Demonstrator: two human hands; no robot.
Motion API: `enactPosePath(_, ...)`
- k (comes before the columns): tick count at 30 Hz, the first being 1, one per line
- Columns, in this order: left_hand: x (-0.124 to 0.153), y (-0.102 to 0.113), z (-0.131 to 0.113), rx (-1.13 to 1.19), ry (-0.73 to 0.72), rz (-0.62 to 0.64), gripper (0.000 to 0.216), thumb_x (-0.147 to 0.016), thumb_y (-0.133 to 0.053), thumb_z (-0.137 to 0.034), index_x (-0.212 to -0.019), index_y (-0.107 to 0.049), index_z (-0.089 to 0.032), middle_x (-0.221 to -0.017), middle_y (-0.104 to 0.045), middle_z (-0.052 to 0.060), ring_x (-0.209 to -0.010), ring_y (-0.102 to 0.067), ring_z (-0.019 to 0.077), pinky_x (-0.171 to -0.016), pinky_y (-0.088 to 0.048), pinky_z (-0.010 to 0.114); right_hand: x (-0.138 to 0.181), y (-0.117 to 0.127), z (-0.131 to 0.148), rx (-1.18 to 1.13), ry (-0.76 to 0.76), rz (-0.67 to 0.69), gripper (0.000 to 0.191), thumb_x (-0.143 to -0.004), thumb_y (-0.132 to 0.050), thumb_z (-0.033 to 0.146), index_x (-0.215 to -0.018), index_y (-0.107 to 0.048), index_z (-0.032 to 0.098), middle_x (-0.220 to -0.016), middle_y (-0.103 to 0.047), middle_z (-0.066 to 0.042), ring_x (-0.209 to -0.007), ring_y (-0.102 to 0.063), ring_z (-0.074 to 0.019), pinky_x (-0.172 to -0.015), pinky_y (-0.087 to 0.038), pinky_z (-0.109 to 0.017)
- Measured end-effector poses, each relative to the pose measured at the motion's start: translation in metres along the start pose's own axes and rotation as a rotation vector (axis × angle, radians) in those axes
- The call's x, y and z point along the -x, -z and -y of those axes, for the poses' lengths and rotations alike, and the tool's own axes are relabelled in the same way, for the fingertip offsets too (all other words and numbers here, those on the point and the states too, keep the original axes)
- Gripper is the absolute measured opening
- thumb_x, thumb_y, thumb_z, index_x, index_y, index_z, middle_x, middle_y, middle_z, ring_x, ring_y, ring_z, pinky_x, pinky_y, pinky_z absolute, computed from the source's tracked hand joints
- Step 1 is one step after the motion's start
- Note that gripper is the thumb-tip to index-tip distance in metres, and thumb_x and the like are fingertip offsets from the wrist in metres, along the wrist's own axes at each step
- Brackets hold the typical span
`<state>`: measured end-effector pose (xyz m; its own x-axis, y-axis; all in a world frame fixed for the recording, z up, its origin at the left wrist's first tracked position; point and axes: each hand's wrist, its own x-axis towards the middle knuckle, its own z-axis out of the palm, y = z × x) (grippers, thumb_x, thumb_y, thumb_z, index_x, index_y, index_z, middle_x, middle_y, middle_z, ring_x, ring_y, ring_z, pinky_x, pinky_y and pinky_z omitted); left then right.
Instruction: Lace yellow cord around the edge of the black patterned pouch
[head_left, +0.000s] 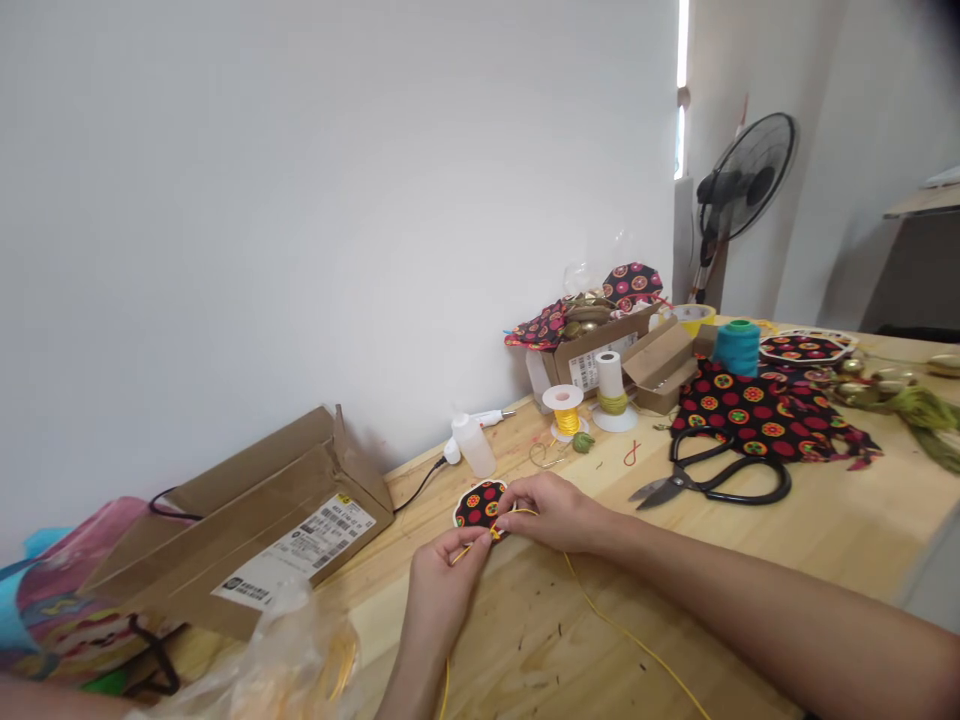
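Observation:
A yellow cord runs between my two hands, one length trailing toward the front edge and another beside my left wrist. My left hand is closed in a pinch on the cord. Across from it, my right hand also pinches the cord, its fingertips almost meeting the left ones. Just behind the fingertips lies a black patterned fabric piece with a pale rim; my fingers cover its near edge. Whether a knot lies between the fingertips is too small to tell.
Black-handled scissors lie to the right, beside patterned cloth. Behind are a yellow cord spool, a white bottle and a teal thread cone. A cardboard box and a plastic bag stand left.

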<state>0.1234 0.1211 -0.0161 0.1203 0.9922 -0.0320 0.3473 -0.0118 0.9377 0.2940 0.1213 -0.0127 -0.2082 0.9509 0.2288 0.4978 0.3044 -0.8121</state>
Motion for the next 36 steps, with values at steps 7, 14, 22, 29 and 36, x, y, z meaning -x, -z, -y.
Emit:
enactPosePath(7, 0.0, -0.001, -0.001, -0.104, -0.072, 0.025, 0.026, -0.06, -0.062, -0.037, -0.07, -0.069, -0.014, -0.065, -0.07, 0.006, -0.06, -0.06, 0.0189, -0.053, -0.044, 0.024, 0.004, -0.002, 0.01, 0.337, 0.12, -0.016, 0.017, -0.075, -0.05, 0.027, -0.073, -0.067, 0.023, -0.071, -0.067, 0.002, -0.064, -0.056, -0.0116, -0.051, -0.032, -0.019)
enactPosePath(14, 0.0, -0.001, -0.003, -0.162, -0.079, 0.021, 0.026, -0.061, -0.06, -0.035, -0.07, -0.07, -0.012, -0.063, -0.069, 0.005, -0.057, -0.059, 0.0184, -0.051, -0.042, 0.024, 0.006, -0.003, 0.018, 0.407, 0.102, -0.052, 0.019, -0.075, -0.049, 0.025, -0.069, -0.067, 0.019, -0.074, -0.068, -0.003, -0.067, -0.059, -0.0162, -0.052, -0.032, -0.022)
enactPosePath(22, 0.0, 0.0, 0.0, -0.105, -0.07, 0.023, 0.029, -0.062, -0.061, -0.037, -0.074, -0.068, -0.011, -0.066, -0.069, 0.007, -0.058, -0.058, 0.0178, -0.053, -0.043, 0.024, 0.005, -0.002, 0.011, 0.33, 0.172, -0.035, 0.018, -0.077, -0.049, 0.026, -0.078, -0.066, 0.023, -0.079, -0.067, 0.002, -0.072, -0.059, -0.0109, -0.06, -0.037, -0.017)
enactPosePath(29, 0.002, -0.002, 0.0, -0.106, -0.071, 0.03, 0.027, -0.061, -0.062, -0.035, -0.074, -0.069, -0.012, -0.061, -0.067, 0.005, -0.059, -0.057, 0.0176, -0.051, -0.041, 0.022, 0.007, -0.007, 0.012, 0.305, 0.102, -0.017, 0.017, -0.073, -0.05, 0.025, -0.076, -0.067, 0.024, -0.071, -0.068, 0.001, -0.064, -0.058, -0.0123, -0.053, -0.034, -0.019)
enactPosePath(36, 0.001, -0.003, 0.001, -0.08, -0.039, 0.017, 0.028, -0.06, -0.062, -0.036, -0.072, -0.069, -0.012, -0.047, -0.06, 0.0, -0.042, -0.049, 0.0107, -0.039, -0.032, 0.018, 0.005, -0.007, 0.01, 0.291, 0.093, -0.008, 0.018, -0.071, -0.05, 0.024, -0.075, -0.068, 0.024, -0.072, -0.068, 0.001, -0.064, -0.058, -0.0127, -0.054, -0.034, -0.02)
